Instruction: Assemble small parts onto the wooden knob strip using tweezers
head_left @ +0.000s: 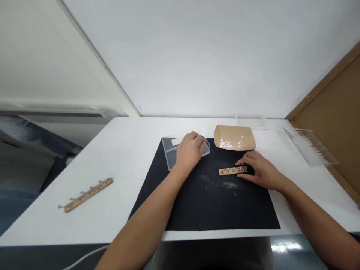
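Observation:
My left hand reaches into a clear plastic box at the far left corner of a black mat; its fingers curl down into the box, and what they hold, if anything, is hidden. My right hand rests on the mat with fingers pressed around the right end of a short wooden strip studded with several metal screws, steadying it. A thin clear curved piece lies just in front of the strip.
A tan paper tray with white bits stands behind the mat. A longer wooden strip with screws lies on the white table at the left. A clear plastic tray sits at the right by a brown board.

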